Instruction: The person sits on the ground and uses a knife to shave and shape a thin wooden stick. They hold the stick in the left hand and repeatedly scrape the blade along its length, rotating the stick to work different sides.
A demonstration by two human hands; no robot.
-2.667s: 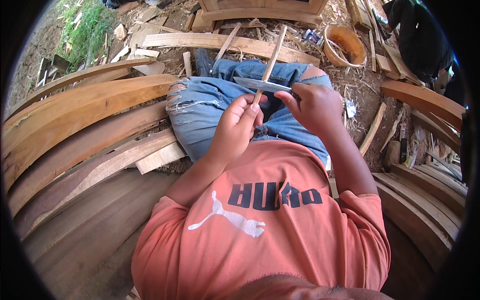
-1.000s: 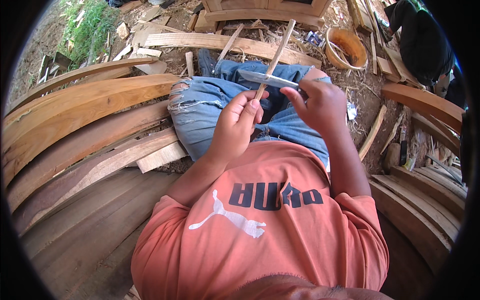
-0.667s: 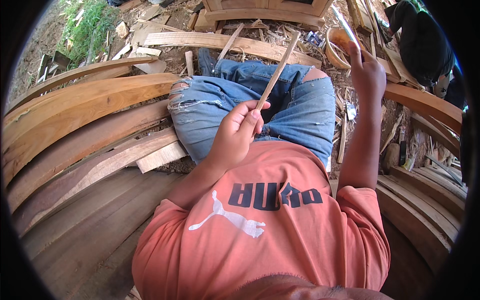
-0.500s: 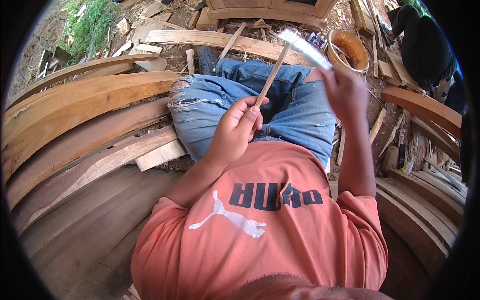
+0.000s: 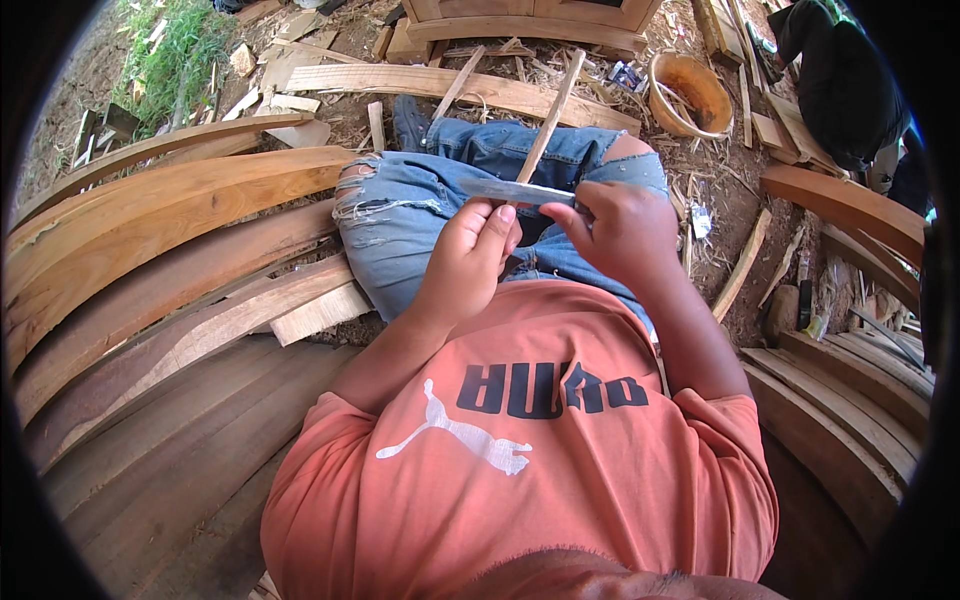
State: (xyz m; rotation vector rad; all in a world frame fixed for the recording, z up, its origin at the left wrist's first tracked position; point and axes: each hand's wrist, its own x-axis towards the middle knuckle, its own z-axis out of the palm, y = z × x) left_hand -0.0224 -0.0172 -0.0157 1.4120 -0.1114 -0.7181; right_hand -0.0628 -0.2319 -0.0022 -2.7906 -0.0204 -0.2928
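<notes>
My left hand [image 5: 474, 250] is closed on the lower end of a thin wooden stick [image 5: 553, 116], which points up and away to the right over my lap. My right hand [image 5: 630, 228] grips a knife [image 5: 520, 191]; its handle is hidden in my fingers. The blade lies across the stick just above my left thumb, its tip toward the left. Both hands are above my legs in torn blue jeans [image 5: 390, 205].
Curved wooden boards [image 5: 200, 195] are stacked at my left, and more planks [image 5: 830, 410] lie at my right. An orange-brown bucket [image 5: 690, 95] stands far right, near a dark-clothed person [image 5: 835, 85]. A wooden cabinet [image 5: 530, 30] is ahead. Wood scraps litter the ground.
My right hand has brought the knife down and toward me, from the stick's far end to just above my left fingers. The left hand has stayed nearly in place.
</notes>
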